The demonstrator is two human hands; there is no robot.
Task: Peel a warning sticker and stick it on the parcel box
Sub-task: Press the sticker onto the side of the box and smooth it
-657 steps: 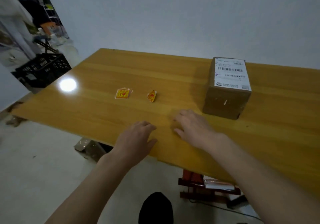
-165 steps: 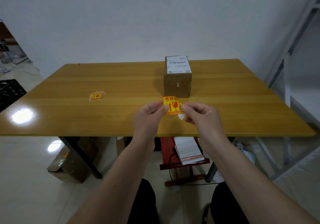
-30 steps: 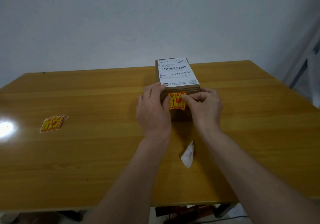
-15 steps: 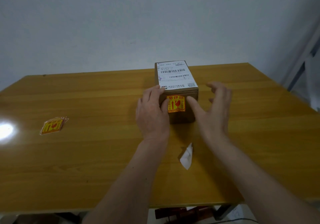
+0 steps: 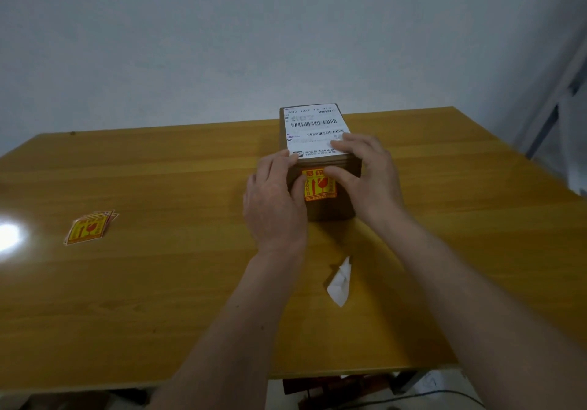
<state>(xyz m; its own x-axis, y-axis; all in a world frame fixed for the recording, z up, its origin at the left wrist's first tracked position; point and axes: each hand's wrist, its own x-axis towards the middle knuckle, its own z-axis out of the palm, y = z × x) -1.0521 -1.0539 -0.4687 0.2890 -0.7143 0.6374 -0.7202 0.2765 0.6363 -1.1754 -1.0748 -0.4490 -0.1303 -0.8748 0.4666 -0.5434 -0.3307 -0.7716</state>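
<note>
A brown parcel box [image 5: 330,209] with a white shipping label on top stands in the middle of the wooden table [image 5: 158,282]. A yellow and red warning sticker [image 5: 317,187] lies flat on the box's near face. My left hand [image 5: 274,206] rests against the box's left near edge, its thumb on the sticker's left side. My right hand [image 5: 368,174] grips the box's right corner, fingers on the top label and thumb pressing the sticker's upper edge.
A small pile of spare warning stickers [image 5: 87,228] lies at the left of the table. The peeled white backing paper [image 5: 340,282] lies crumpled between my forearms. A bright light glare [image 5: 8,236] shows at the far left edge.
My right hand came back from beside the box and now clasps its right corner, thumb on the sticker. My left hand stayed at the box. The sticker remains on the near face.
</note>
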